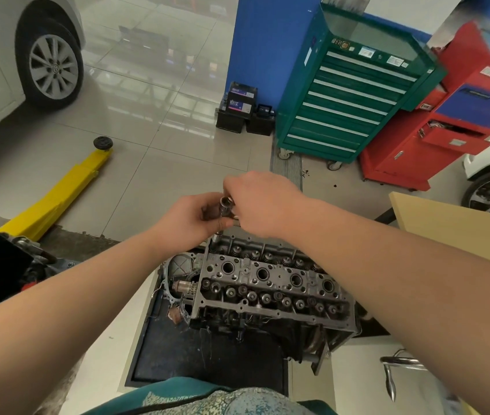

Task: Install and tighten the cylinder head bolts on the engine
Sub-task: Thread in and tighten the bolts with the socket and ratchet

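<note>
Head view: both arms stretched forward over engine [270, 283] sitting on floor. Left hand [191, 218] and right hand [263, 203] meet above its far-left corner, fingers curled, pinching 1 metal socket [226, 206] together.

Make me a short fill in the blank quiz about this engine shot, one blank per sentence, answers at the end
1. Both hands, left and right, hold a metal ____ above the far edge of the cylinder head.
2. The tool cabinet with many drawers is ____ in colour.
3. The lift arm on the floor at left is ____.
4. Beside the green cabinet stands a ____ cabinet.

Answers: socket; green; yellow; red
</note>
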Motion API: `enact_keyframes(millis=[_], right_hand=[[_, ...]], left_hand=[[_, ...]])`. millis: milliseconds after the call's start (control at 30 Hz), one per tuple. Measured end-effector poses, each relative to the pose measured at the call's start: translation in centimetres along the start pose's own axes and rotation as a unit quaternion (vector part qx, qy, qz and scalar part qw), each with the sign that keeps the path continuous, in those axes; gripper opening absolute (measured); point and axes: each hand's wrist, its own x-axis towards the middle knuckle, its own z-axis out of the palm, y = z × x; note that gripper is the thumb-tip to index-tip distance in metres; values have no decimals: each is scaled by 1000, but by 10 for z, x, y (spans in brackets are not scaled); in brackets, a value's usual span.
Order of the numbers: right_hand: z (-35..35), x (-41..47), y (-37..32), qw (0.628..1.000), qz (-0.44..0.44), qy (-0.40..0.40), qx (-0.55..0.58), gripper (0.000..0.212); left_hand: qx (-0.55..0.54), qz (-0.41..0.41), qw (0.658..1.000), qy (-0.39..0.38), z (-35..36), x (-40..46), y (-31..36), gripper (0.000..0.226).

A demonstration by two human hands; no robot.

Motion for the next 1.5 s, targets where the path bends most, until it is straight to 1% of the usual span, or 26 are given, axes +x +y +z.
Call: enact_keyframes(millis=[67,133,200,267,333,400,433,500,567,633,700,767,800,833,933,967,1033,1100,1133,1200,1267,1333,1367,1433,1467,1500], right_hand=[[-1,-1,-1,1000,12,1,-14,18],[2,-2,-2,1000,9,10,-1,23],[3,-4,-4,999,-17,24,28,27],[1,-5,-6,999,-40,19,31,23],[2,-5,-5,1000,-19,15,18,22],[3,-4,-5,999,33,24,-23,32],[3,-4,-6,997,55,27,-43,39],[5,-3,-6,997,54,34,-40,46],[5,-5,-2,1000,7,20,18,39],[2,-8,2,998,-30,-5,49,27],[4,-7,1,999,-2,1,35,22],[6,-3,-6,999,43,8,-7,40],[8,-2,-8,999,50,13,-11,47],[10,-1,-10,999,42,22,-3,48],[8,-3,-5,999,-8,10,31,37],[7,-4,-3,999,-11,5,32,33],[7,-3,0,1000,19,12,18,27],[7,0,-3,998,52,22,-10,42],[9,0,-4,998,50,31,-12,47],[12,-2,-6,999,10,35,22,42],[10,-5,-4,999,-30,21,37,30],[10,-4,-2,1000,-2,23,16,25],[9,-2,-3,999,31,27,-2,30],[10,1,-7,996,65,34,-41,48],[12,0,-7,997,48,48,-35,50],[13,-1,-6,998,18,54,-11,46]], left_hand=[[-31,-7,999,26,1,-2,2,22],[-18,-8,999,47,3,-1,1,15],[6,-22,999,30,4,0,-2,9],[11,-39,999,1,4,0,-3,20],[-9,-37,999,-9,3,-2,2,14],[-26,-34,999,22,6,-4,5,26],[-19,-34,998,50,6,-4,4,28],[4,-33,996,84,6,-3,1,22],[8,-35,996,84,5,-3,-2,22],[-14,-35,997,61,3,-6,-2,18],[-31,-26,999,36,3,-9,0,23],[-12,-14,998,54,7,-10,-1,25],[9,-8,997,74,9,-9,-1,27],[23,-6,996,87,10,-8,-1,30],[-3,-18,996,89,9,-7,-2,27],[-27,-20,997,75,7,-8,-3,29],[-57,-22,997,53,8,-11,-1,36],[-28,-16,997,72,11,-11,-1,27],[1,-13,996,92,13,-10,-1,24],[29,-13,994,107,13,-7,-1,21],[2,-26,997,76,10,-6,-2,17],[-40,-30,998,36,8,-8,-1,30],[-48,-25,998,34,8,-9,0,35],[-17,-23,998,55,8,-8,1,31],[17,-20,998,62,8,-8,1,26],[46,-15,997,63,8,-7,-1,23]])
